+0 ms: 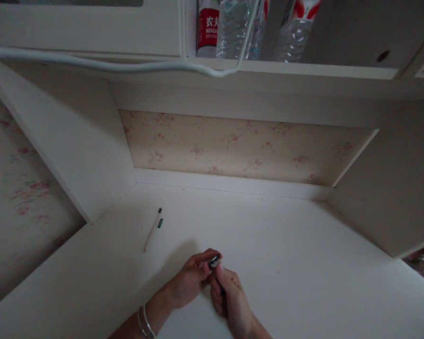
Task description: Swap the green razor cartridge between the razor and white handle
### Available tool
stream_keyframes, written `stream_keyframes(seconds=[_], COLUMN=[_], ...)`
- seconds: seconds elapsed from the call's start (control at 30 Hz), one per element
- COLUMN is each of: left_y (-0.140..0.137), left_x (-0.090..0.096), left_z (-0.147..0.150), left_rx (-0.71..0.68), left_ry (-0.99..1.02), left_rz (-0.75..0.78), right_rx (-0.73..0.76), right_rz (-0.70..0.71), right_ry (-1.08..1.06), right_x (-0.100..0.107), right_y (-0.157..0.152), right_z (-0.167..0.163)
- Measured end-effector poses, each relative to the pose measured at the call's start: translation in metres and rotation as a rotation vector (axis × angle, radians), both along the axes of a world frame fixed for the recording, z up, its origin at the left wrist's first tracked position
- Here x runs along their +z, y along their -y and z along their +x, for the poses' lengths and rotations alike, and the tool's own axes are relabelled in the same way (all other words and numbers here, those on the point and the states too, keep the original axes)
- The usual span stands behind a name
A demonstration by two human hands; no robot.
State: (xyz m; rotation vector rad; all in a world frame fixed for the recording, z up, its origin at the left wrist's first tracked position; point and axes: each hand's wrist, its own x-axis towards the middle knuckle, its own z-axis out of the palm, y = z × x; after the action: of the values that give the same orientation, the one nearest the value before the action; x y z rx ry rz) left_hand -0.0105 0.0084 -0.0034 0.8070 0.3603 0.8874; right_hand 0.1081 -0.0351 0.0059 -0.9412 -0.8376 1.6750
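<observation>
My left hand point(191, 280), with pale bracelets at the wrist, is closed around a small black piece with a silvery face point(215, 260). My right hand point(231, 294) meets it just to the right, its thumb against the near end of that piece. Inside the curled right fingers a dark, narrow object point(223, 292) shows in part; its kind is hidden. Both hands are raised a little over the white desktop point(286, 245). To their left lie a thin white stick with a black tip point(151, 230) and, beside it, a short dark green and black piece point(160, 223).
White side panels point(77, 136) flank the desk, with flowered wallpaper point(229, 143) at the back. Above, an open shelf point(321, 69) holds several plastic bottles point(233, 28). A pale cable point(127, 67) hangs along the cabinet's lower edge.
</observation>
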Motion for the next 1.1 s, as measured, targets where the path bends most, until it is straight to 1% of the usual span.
stream_keyframes(seconds=[0.1, 0.2, 0.3, 0.43, 0.53, 0.73, 0.93, 1.1], left_y=[0.001, 0.002, 0.001, -0.002, -0.004, -0.005, -0.007, -0.007], left_x=[0.003, 0.007, 0.005, -0.005, -0.009, -0.008, -0.011, -0.007], left_z=[0.0, 0.0, -0.001, -0.004, -0.005, -0.005, -0.006, -0.005], left_rx=[0.023, 0.028, 0.015, 0.025, 0.032, 0.044, 0.053, 0.069], left_ry=[-0.01, -0.016, 0.017, 0.088, 0.123, 0.142, 0.163, 0.162], left_rz=[0.009, 0.015, -0.022, -0.12, -0.137, -0.123, -0.202, -0.246], right_rx=[0.022, 0.076, 0.099, 0.107, 0.105, 0.083, 0.073, 0.071], right_rz=[-0.02, -0.031, -0.017, 0.012, 0.025, 0.019, 0.015, 0.047], right_ry=[-0.025, -0.056, -0.081, -0.113, -0.146, -0.163, -0.185, -0.185], right_x=[0.001, -0.001, -0.005, -0.008, -0.007, -0.007, -0.01, -0.009], right_y=[0.0, 0.0, 0.001, 0.002, 0.001, -0.001, 0.0, 0.0], right_z=[0.001, 0.001, 0.002, 0.004, 0.007, 0.009, 0.009, 0.008])
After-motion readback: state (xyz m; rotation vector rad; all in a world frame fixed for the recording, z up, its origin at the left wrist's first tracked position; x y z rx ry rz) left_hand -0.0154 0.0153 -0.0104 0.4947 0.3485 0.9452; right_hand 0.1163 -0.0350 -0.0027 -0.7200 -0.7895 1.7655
